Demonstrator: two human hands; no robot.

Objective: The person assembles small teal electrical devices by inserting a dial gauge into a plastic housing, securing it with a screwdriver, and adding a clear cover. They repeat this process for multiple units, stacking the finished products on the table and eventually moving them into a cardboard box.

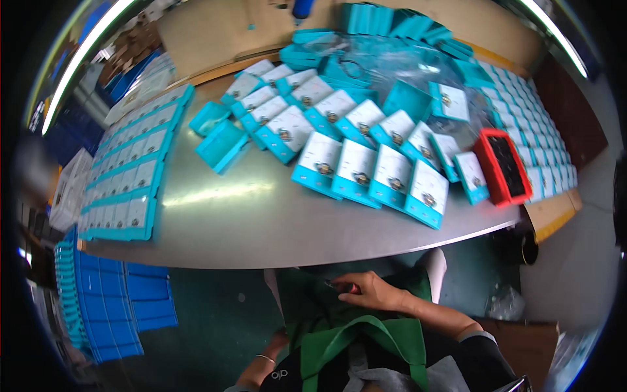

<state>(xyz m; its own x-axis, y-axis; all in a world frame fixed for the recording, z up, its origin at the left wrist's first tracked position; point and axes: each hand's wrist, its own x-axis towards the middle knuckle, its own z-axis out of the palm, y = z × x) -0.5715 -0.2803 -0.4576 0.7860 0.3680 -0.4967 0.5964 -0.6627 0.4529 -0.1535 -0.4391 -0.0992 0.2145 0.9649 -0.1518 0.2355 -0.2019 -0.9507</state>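
The right hand's fingers (353,289) were curled together around a small red-tipped thing (344,285), pinching it against the lap just below the near edge of the table (261,228); what the thing was could not be told. The right hand (369,292) lay over green apron cloth (366,340), palm down, as though working in the lap and not on the surface. The left hand (277,341) hung lower, mostly hidden behind the apron; whether its fingers were spread or closed could not be told. A bangle (265,358) ringed that wrist.

On the table, well apart from both hands, teal boxes (366,166) with white cards stood in overlapping rows from the middle toward the right edge, each leaning on the next so the faces showed. A red tray (501,166) sat just beside the row's right end. Along the left edge, more boxes lay flat in a tight block (134,173). Clear bags (385,62) were heaped at the far edge. Blue bins (124,307) stood stacked on the floor left of the person.
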